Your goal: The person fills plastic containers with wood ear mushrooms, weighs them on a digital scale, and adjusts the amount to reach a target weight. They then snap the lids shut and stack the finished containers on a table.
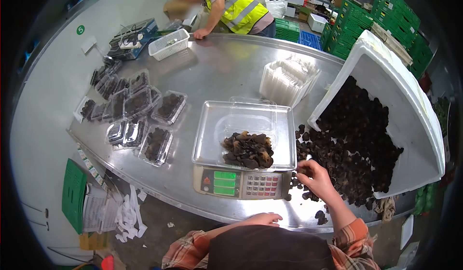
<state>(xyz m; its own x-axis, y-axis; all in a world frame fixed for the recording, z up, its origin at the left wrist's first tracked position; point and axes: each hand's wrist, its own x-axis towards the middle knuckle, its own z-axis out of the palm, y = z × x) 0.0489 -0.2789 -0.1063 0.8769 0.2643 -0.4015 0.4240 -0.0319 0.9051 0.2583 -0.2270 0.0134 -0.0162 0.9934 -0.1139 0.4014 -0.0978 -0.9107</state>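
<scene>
My right hand (316, 178) is at the right corner of the scale, its fingers pinched around a dark piece of black fungus. My left hand (263, 219) lies at the table's near edge in front of the scale, fingers loosely apart and holding nothing. On the digital scale (287, 185), a metal tray (207, 125) carries a clear plastic box (275, 142) with its lid raised. A heap of black fungus (248, 150) fills the box. More loose black fungus (333, 156) spills from a tipped white foam box (424, 140) on the right.
Several filled clear boxes (137, 103) crowd the table's left side. A stack of empty clear containers (289, 82) stands behind the scale. At the far edge are a white basket (169, 46) and a person in a yellow vest (241, 9). Green crates (354, 24) rise behind.
</scene>
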